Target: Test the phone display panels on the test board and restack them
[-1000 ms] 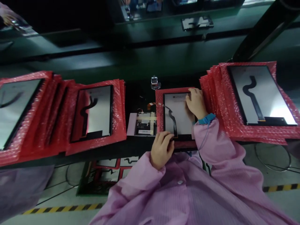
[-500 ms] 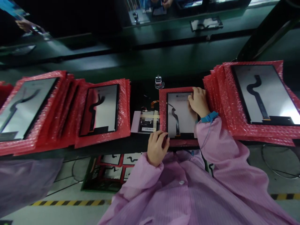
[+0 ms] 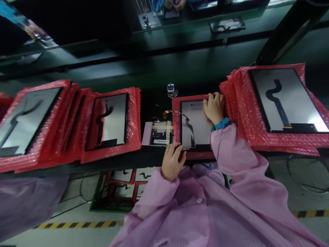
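Observation:
A screen panel (image 3: pixel 199 128) with a black curved flex cable lies on a red bubble-wrap sheet (image 3: pixel 176 116) in front of me. My left hand (image 3: pixel 173 161), fingers curled, touches the sheet's near left corner. At its far right edge, my right hand (image 3: pixel 215 107) grips the sheet, with a blue band (image 3: pixel 221 125) round the wrist. An opened device (image 3: pixel 160 133) with yellowish tape sits just left of the sheet, partly covered by it. An orange flex cable (image 3: pixel 167 113) sticks out above the device.
Stacks of red bubble wrap with screen panels on top stand at the right (image 3: pixel 288 99) and left (image 3: pixel 109 120). A small metal fixture (image 3: pixel 171 90) stands behind the sheet. Below the bench edge is a green crate (image 3: pixel 99 192). Another person's hands (image 3: pixel 175 4) show across the bench.
The view has shifted slightly. My right hand has stayed at the sheet's far right edge and my left hand at its near left corner; the sheet lies much as before.

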A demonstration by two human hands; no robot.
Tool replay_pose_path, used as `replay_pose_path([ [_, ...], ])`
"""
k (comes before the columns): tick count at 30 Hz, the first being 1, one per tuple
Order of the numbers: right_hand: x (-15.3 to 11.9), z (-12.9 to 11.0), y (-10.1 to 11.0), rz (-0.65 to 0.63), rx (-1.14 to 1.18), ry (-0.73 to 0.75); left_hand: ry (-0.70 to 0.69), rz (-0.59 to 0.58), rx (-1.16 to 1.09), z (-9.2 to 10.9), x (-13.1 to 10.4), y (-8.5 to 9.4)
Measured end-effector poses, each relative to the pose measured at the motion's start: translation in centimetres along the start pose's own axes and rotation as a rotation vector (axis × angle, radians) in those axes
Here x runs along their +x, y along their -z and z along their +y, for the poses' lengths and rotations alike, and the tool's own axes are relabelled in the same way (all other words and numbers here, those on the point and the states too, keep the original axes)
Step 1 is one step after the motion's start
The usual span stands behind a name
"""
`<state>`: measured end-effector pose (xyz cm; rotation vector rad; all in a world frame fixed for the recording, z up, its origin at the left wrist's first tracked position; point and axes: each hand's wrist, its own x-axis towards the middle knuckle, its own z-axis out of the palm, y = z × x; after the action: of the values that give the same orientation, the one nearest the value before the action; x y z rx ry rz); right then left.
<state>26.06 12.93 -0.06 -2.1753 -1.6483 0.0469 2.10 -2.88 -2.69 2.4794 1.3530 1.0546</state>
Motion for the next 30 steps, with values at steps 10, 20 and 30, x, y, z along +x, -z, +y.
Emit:
replay_pose_path([
  [10,0.3,0.8,-1.3,0.073,0.087,0.036,0.031,0.02,-0.065,-0.2,0.3,0.5],
  [20,0.3,0.6,-1.0,0.037,0.068,0.027,0.165,0.019,0.238,-2.8,0.7,0.4],
  [30,0.2,0.5,-0.9,0.015,0.072,0.023,0.14,0.023,0.294,-2.5,0.7,0.3],
])
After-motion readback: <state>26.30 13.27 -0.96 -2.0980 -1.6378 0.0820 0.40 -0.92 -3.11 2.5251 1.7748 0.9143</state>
